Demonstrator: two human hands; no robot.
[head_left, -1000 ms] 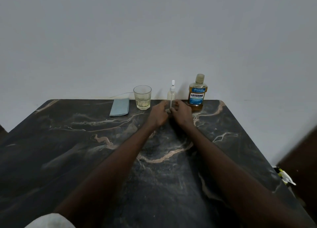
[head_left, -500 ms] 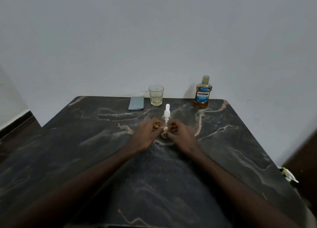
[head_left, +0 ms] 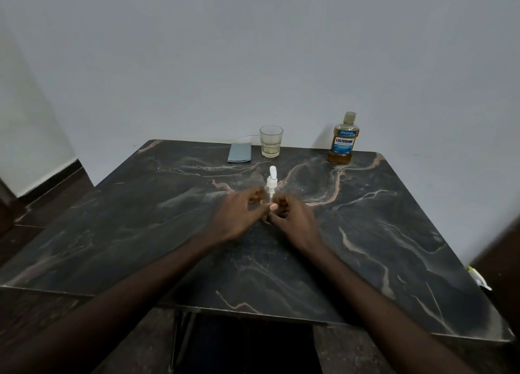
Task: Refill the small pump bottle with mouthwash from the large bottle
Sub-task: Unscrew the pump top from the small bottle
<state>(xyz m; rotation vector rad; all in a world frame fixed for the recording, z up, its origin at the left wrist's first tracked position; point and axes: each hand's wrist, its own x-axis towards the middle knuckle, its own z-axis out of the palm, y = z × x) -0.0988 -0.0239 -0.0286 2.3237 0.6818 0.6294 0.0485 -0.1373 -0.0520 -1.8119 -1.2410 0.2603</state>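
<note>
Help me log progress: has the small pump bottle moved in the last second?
Yes. The small pump bottle came toward the person: earlier level with the glass and large bottle at the back edge, now well in front of them.

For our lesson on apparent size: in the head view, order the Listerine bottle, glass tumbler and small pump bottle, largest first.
1. Listerine bottle
2. glass tumbler
3. small pump bottle: nearer the camera and partly hidden, so its place is unsure
</note>
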